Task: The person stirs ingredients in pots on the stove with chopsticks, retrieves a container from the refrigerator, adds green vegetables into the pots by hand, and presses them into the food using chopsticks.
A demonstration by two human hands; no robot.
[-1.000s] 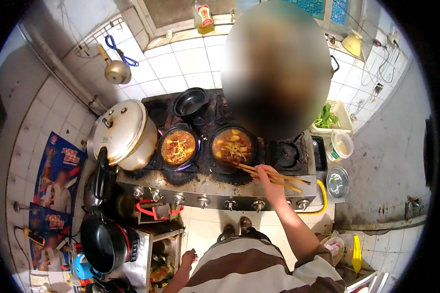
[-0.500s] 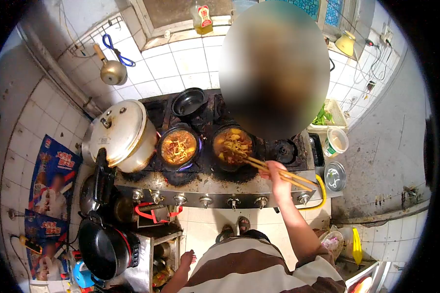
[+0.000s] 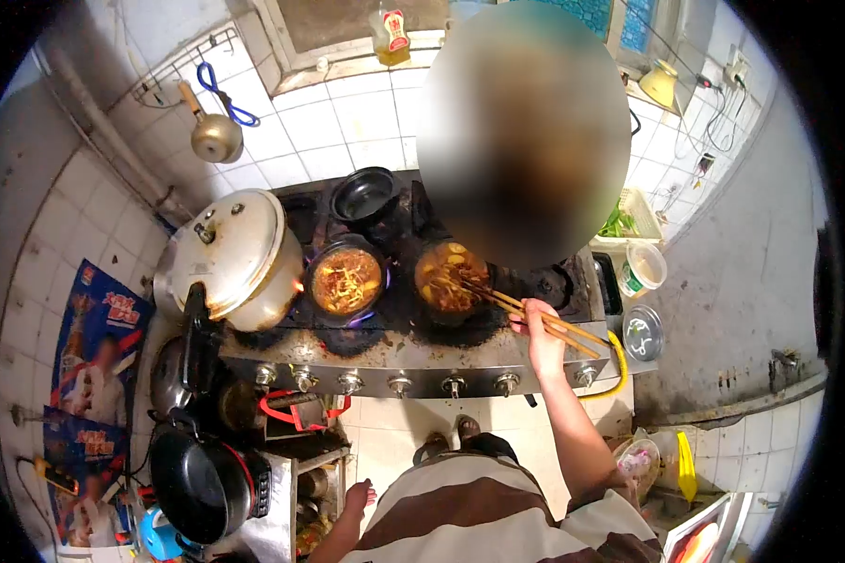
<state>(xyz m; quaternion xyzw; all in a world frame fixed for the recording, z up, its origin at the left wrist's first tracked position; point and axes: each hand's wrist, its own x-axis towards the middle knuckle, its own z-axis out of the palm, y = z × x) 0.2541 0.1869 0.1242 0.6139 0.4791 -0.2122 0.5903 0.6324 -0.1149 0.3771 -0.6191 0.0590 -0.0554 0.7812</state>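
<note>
My right hand (image 3: 541, 340) is closed around a pair of long wooden chopsticks (image 3: 568, 330). Their tips dip into the stew (image 3: 453, 267) in the right black clay pot (image 3: 453, 317), where dark strips and yellow slices float in reddish broth. A second clay pot (image 3: 382, 281) to its left holds similar food with pale yellow strips on top, and a flame shows beneath it. Low at my left side hangs my left hand (image 3: 359, 497), with its fingers loosely apart and nothing visible in it.
A large pressure cooker (image 3: 235, 249) stands at the stove's left, its handle jutting toward me. Behind sits an empty black pot (image 3: 364, 195). Knobs (image 3: 453, 386) line the stove front. Right are a plastic tub (image 3: 643, 267), a metal tin (image 3: 643, 333) and a yellow hose (image 3: 620, 366).
My right hand has shifted slightly, and the chopstick tips have moved to the right side of the pot. Strips in the stew have been pushed about, showing more broth and yellow slices.
</note>
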